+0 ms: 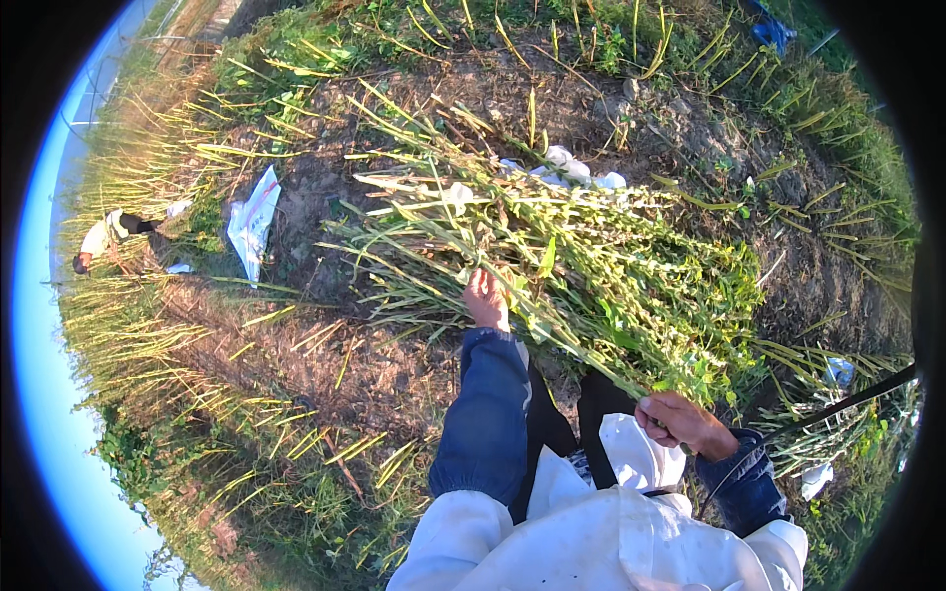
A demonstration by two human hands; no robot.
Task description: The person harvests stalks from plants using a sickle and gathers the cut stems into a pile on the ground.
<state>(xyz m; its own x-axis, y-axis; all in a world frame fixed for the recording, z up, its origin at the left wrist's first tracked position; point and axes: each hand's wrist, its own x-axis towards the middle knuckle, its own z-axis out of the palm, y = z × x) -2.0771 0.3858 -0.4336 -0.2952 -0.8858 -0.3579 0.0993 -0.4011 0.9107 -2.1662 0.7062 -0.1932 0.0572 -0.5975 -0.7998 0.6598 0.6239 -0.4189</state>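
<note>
A big heap of cut green stalks with pods (pixel 631 256) lies on the ground in front of me, cut ends to the left and leafy tops to the right. My left hand (pixel 485 298) is at the near side of the heap, its fingers closed around a stalk there; part of the grip is hidden. Lower right, my right hand (pixel 683 424) is closed on the leafy top end of the same long stalk or a thin bunch, just above my lap. Whether it is one stalk or several, I cannot tell.
White plastic (pixel 572 167) sits at the heap's far edge. A white sack (pixel 254 227) lies left on the soil. Sharp slanted stubble (pixel 246 148) stands all around. Another stalk pile (pixel 838 428) is at right. A person (pixel 110 236) bends far left.
</note>
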